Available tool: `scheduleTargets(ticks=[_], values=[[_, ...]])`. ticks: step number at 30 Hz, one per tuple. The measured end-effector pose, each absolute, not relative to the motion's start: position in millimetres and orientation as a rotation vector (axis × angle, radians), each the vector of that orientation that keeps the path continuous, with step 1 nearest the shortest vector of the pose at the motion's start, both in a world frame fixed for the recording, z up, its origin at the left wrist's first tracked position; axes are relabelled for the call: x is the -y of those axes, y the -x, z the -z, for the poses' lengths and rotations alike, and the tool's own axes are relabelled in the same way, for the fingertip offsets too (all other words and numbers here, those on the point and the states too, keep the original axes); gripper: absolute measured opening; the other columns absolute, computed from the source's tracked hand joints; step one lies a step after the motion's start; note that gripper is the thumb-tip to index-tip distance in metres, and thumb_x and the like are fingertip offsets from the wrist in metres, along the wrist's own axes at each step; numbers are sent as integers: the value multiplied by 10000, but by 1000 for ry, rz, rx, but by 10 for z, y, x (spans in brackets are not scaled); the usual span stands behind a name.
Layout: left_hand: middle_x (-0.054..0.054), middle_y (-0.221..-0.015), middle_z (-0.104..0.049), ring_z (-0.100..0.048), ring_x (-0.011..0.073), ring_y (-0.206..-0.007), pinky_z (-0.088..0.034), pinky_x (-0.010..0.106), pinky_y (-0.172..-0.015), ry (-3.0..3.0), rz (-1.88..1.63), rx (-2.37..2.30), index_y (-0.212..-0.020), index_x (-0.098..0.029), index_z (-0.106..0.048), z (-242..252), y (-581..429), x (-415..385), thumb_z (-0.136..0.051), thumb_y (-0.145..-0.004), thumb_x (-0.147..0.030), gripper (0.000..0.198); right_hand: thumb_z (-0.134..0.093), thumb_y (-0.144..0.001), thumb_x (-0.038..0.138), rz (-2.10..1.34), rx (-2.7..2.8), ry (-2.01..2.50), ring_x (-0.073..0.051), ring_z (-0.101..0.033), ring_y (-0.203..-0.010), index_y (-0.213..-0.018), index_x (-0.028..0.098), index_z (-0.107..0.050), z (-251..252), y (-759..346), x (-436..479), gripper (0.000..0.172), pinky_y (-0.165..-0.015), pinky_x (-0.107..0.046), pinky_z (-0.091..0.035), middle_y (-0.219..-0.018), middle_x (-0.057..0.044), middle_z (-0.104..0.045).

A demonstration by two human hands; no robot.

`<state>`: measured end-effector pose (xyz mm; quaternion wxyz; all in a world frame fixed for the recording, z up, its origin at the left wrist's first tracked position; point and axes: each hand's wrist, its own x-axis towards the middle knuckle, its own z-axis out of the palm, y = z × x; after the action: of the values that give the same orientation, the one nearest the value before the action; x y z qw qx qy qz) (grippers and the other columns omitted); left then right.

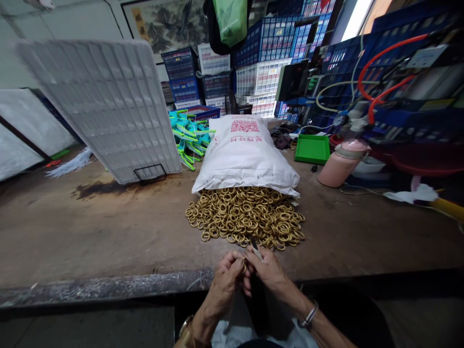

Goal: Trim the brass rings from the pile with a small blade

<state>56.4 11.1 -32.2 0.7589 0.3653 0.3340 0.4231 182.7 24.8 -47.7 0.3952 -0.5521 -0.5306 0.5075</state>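
Our left hand point(226, 274) pinches a gold-coloured ring point(244, 266), probably light, stiff and smooth, best held by its rim; toward one o'clock our right hand point(268, 268) grips a slim tool point(257, 252); at twelve lies the ring pile point(246, 217).

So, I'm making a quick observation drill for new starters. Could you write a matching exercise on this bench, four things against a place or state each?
Column one
1. Slim tool
2. White sack
3. Gold-coloured rings
4. Green tray

Column two
A. heaped at the near end of the sack
B. in the picture, between the sack and the pink bottle
C. held in the right hand
D. marked with red print

Right pairs: 1-C, 2-D, 3-A, 4-B
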Motion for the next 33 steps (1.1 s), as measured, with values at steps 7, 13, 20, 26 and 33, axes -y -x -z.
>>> scheduleTargets(ticks=[7, 13, 20, 26, 33], values=[[11, -658, -539, -443, 50, -401, -398, 184, -390, -738, -956, -607, -731, -145, -486, 333, -547, -91, -523, -762, -408, 268, -391, -764, 422, -1267, 1395, 1398, -90, -454, -461, -532, 186, -455, 458, -1830, -254, 337, -482, -202, -350, -467, 35, -490], [-26, -570, -507, -452, 66, -412, -411, 202, -425, -691, -1009, -648, -732, -168, -452, 373, -536, -100, -543, -763, -362, 217, -341, -777, 307, -933, 1650, 1593, -102, -435, -506, -613, 196, -447, 450, -1866, -194, 224, -503, -209, -319, -538, 29, -488], [-33, -526, -501, -465, 74, -422, -416, 216, -469, -798, -1001, -674, -742, -165, -449, 463, -495, -125, -529, -774, -362, 215, -347, -660, 96, -844, 1981, 1701, -100, -434, -519, -640, 200, -441, 349, -1831, -131, 141, -502, -202, -276, -564, 22, -506], [-29, -544, -501, -475, 76, -454, -421, 224, -507, -845, -975, -685, -753, -157, -449, 438, -451, -132, -512, -788, -341, 197, -347, -669, 90, -813, 2072, 1711, -106, -468, -549, -694, 195, -478, 348, -1833, -152, 169, -518, -208, -272, -606, 6, -550], [-43, -467, -466, -477, 82, -404, -405, 209, -459, -885, -922, -652, -722, -160, -448, 300, -424, -34, -501, -796, -340, 202, -374, -718, 114, -632, 2169, 1856, -129, -528, -591, -850, 185, -511, 404, -1832, -197, 203, -507, -231, -234, -688, -32, -616]])
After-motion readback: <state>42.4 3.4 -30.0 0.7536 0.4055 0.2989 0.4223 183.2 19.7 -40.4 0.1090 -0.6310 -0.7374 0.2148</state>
